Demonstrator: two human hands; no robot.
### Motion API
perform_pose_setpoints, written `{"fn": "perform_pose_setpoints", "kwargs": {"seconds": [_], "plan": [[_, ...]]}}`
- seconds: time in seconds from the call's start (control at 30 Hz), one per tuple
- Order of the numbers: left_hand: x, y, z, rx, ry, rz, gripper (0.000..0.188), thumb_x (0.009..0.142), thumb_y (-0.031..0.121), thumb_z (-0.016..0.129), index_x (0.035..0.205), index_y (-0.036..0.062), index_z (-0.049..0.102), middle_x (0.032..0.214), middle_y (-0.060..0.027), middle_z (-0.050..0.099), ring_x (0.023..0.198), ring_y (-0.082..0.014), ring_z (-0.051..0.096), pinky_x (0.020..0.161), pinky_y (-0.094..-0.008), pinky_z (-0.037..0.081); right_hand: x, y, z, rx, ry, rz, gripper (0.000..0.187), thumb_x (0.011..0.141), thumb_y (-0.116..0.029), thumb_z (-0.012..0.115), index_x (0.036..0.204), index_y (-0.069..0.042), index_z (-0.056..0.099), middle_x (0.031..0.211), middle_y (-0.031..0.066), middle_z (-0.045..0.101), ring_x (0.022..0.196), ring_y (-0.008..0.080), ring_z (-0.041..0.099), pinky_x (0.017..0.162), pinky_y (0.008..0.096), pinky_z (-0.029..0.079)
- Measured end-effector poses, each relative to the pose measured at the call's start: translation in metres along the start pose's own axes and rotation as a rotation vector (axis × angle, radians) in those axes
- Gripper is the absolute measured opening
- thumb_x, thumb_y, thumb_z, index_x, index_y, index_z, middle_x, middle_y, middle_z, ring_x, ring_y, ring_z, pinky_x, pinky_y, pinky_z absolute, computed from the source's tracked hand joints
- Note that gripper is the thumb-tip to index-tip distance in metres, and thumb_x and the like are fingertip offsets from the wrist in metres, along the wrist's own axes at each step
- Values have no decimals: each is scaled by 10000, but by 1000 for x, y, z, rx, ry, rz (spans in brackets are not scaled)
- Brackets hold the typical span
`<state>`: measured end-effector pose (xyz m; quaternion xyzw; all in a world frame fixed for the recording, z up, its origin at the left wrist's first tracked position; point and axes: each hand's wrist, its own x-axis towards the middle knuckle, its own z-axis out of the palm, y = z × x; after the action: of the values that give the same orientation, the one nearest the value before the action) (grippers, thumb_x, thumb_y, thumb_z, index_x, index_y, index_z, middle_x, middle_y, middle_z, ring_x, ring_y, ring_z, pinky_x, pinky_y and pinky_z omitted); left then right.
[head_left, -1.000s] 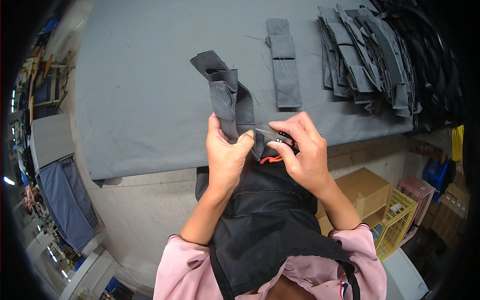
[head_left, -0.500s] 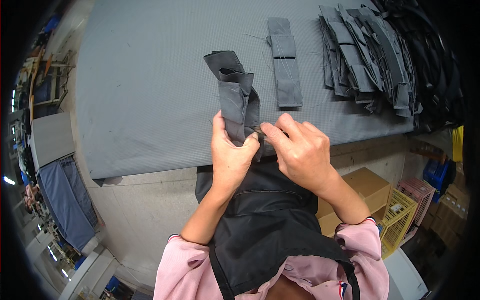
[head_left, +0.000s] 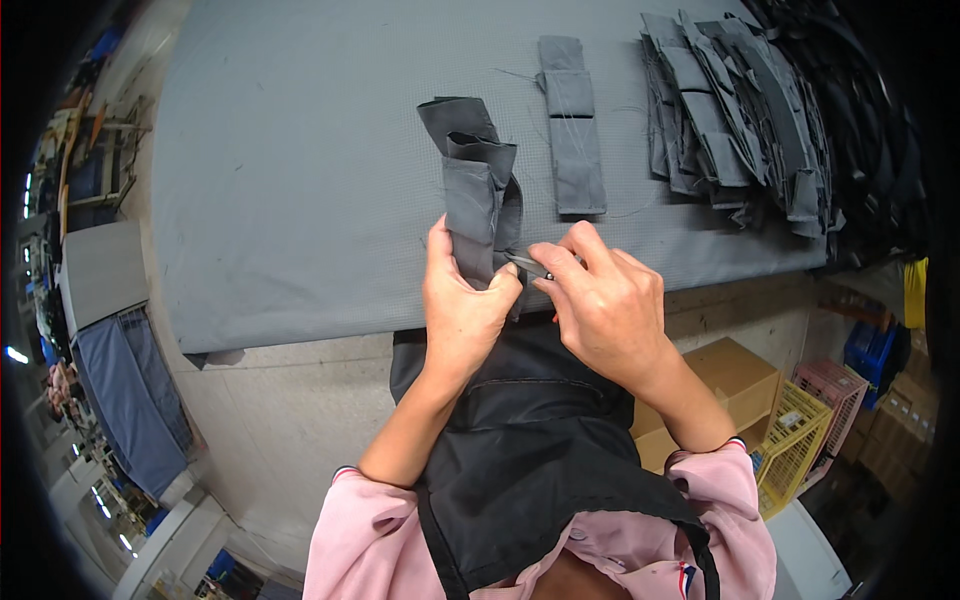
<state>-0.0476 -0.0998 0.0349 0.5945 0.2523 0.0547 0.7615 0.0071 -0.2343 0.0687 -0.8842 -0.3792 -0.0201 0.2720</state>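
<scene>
Here, from the left, you have first a wide part of the grey table [head_left: 290,200], then your left hand [head_left: 462,305], which grasps a folded grey cloth strip [head_left: 470,205] between thumb and fingers, at the table's near edge. Just to the right, small scissors [head_left: 530,266] point their blades at this strip, near your left thumb. Further up, one flat strip [head_left: 573,140] lies alone, with loose threads on it. Your right hand [head_left: 612,305] is closed around the scissors. At far right there is a pile of strips [head_left: 715,110], beside a black heap [head_left: 875,130].

In my judgement, the held strip is only partly worked, and the flat strip, with its threads, is probably left to do. Whether the pile is finished or waiting, I cannot tell; threads hang there too. Your right fingers hide most of the scissors' handles, the exact contact of blades and cloth is unclear, and the black heap gets lost in the dark rim.
</scene>
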Motion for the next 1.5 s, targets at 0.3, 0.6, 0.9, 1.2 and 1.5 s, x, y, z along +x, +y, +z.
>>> {"fn": "perform_pose_setpoints", "kwargs": {"seconds": [0.3,0.6,0.9,1.2,1.5], "plan": [[1,0,-3,-45,-25,-21,550,745,-67,568,1253,-26,360,1042,-77,529,884,-107,531,767,-238,462,-3,7,6,223,-14,116,297,678,-18,702,962,-35,618,810,48,511,603,179,561,531,276,435],[0,4,1,-72,-30,-14,440,751,-61,586,1159,-51,423,1044,-82,556,919,-112,554,817,-248,462,17,17,22,564,-16,169,192,729,-20,674,899,-1,586,801,93,490,684,239,537,605,316,447],[6,5,-14,-142,-30,-33,533,745,-73,581,1237,-34,379,1113,-76,518,975,-112,514,853,-242,422,-21,51,-10,1248,-310,107,90,651,41,641,690,4,569,614,27,468,492,131,406,460,256,326],[2,5,-14,-177,-41,-14,516,737,-76,568,1218,-43,385,1101,-91,534,978,-128,538,855,-254,437,2,0,5,308,23,132,264,686,6,688,930,-56,608,769,54,526,557,196,524,516,301,430],[0,8,-15,-140,-42,-11,488,738,-86,555,1202,-43,411,1058,-86,559,937,-116,551,814,-250,456,-1,1,8,-10,0,-100,254,692,-76,669,938,-62,609,811,37,521,574,178,537,534,302,421]]}}
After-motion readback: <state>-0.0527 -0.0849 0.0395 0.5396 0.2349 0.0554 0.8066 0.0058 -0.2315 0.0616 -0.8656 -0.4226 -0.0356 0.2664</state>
